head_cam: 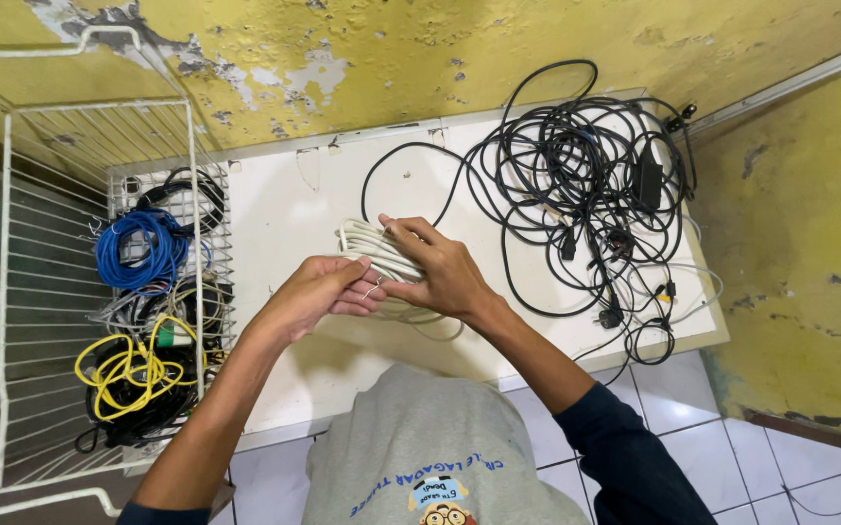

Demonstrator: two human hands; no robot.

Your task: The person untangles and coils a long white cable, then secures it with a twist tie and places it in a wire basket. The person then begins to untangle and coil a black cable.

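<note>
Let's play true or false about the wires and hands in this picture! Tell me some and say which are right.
1. Both hands hold a coiled white cable. True.
2. The blue cable lies in the white wire basket. True.
3. The tangled black cables sit in the basket. False: they lie on the white table.
4. The left hand is holding the yellow cable. False: that cable lies in the basket.
5. The right hand rests flat on the table. False: it grips the coil.

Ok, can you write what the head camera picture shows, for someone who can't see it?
Two bare hands, left hand and right hand, hold a coiled bundle of white cable above a white tabletop. A tangled pile of black cables lies to the right; a white wire basket holding blue, yellow and black cables sits left.
</note>
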